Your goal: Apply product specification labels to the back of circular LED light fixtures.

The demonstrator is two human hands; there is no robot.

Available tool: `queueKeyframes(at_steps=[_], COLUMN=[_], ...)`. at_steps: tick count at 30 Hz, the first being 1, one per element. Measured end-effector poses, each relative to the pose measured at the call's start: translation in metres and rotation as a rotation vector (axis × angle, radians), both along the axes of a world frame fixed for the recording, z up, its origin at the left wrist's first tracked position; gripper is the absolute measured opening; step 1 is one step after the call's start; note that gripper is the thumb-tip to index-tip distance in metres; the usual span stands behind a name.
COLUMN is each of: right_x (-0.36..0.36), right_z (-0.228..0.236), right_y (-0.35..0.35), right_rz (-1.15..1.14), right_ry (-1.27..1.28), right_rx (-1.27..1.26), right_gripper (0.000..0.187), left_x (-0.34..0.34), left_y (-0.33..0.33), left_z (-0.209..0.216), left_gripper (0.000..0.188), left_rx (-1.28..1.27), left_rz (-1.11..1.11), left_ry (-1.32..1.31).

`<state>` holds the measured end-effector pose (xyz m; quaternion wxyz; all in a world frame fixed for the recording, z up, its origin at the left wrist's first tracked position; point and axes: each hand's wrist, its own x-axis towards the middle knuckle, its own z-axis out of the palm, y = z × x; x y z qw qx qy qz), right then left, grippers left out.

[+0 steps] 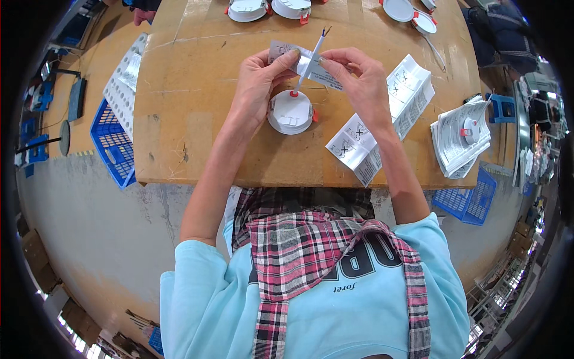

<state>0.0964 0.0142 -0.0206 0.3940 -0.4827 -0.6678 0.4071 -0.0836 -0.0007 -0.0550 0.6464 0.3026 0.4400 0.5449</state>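
Note:
A round white downlight (289,113) with red clips lies on the table between my forearms. From its red-ringed inlet a white cable (310,64) rises, ending in bare wire ends. A printed silver-white label strip (327,76) crosses the cable. On the strip's left part, my left hand (258,81) is closed, thumb on top. My right hand (360,78) pinches the strip just right of the cable. Whether the label sticks to the cable, I cannot tell. Under my right forearm and beside it spreads a folded printed leaflet (405,96).
More white downlights (247,10) lie along the table's far edge, others (399,9) at far right. A leaflet stack (445,143) with a small round white piece on top sits right. A blue basket (110,140) and perforated white tray (124,87) stand left; another basket (469,197) is lower right.

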Motion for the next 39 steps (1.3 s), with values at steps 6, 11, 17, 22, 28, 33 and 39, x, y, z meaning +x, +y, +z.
queueKeyframes(at_steps=[6, 11, 17, 22, 28, 33, 39], right_x=[0.007, 0.008, 0.009, 0.009, 0.015, 0.019, 0.015], right_z=[0.005, 0.003, 0.003, 0.004, 0.000, -0.002, 0.006], right_y=[0.006, 0.009, 0.008, 0.009, 0.013, 0.013, 0.011], right_rz=[0.082, 0.145, 0.139, 0.145, 0.192, 0.186, 0.249], right_ry=[0.044, 0.018, 0.008, 0.010, 0.023, 0.055, 0.057], right_rx=[-0.162, -0.184, -0.210, -0.216, -0.228, -0.258, -0.250], right_gripper=[0.023, 0.024, 0.025, 0.026, 0.027, 0.026, 0.031], left_x=[0.003, 0.004, 0.005, 0.005, 0.006, 0.006, 0.004], left_y=[0.000, -0.002, -0.001, -0.001, -0.001, 0.000, 0.000], left_z=[0.000, 0.002, 0.003, 0.002, 0.001, 0.002, 0.000], left_gripper=[0.019, 0.020, 0.018, 0.017, 0.016, 0.017, 0.019], left_rx=[-0.010, -0.042, -0.053, -0.046, -0.054, -0.058, -0.060], left_rz=[-0.020, -0.071, -0.087, -0.065, -0.045, -0.055, -0.059], left_ry=[0.010, 0.007, 0.027, 0.048, 0.068, 0.055, 0.049])
